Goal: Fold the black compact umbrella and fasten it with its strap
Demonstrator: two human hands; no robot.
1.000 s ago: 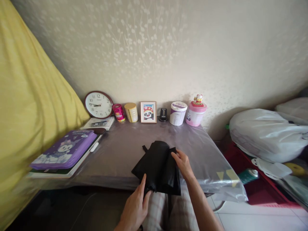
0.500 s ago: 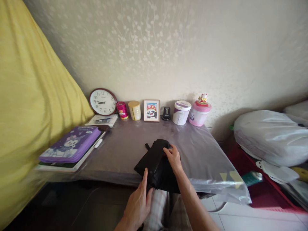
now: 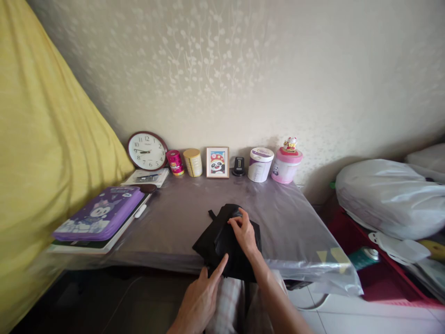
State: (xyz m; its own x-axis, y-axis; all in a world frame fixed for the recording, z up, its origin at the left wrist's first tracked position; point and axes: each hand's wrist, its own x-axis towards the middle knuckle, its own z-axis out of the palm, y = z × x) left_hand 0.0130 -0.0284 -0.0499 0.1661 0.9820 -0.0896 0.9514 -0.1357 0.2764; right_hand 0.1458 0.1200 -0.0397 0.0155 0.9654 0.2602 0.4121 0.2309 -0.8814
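Note:
A black folded fabric piece (image 3: 222, 236) with a short strap (image 3: 212, 214) lies over the near edge of the table; its kind is not clear. My right hand (image 3: 243, 232) is on its upper part, thumb and forefinger bent together at a fold. At the lower left edge is my left hand (image 3: 205, 292), one long digit laid over the fabric and another reaching to its underside. The remaining left fingers are mostly hidden.
The table (image 3: 167, 222) has a plastic cover. A purple case (image 3: 100, 213) rests on books at left. Along the wall stand a clock (image 3: 147, 150), tins, a panda picture (image 3: 217, 162) and tubs. A red crate (image 3: 385, 278) and white bag (image 3: 382, 195) are at right.
My left hand has shifted, its extended digit now farther right across the fabric. My right hand has moved slightly left over the fold. The fabric's folds have changed shape.

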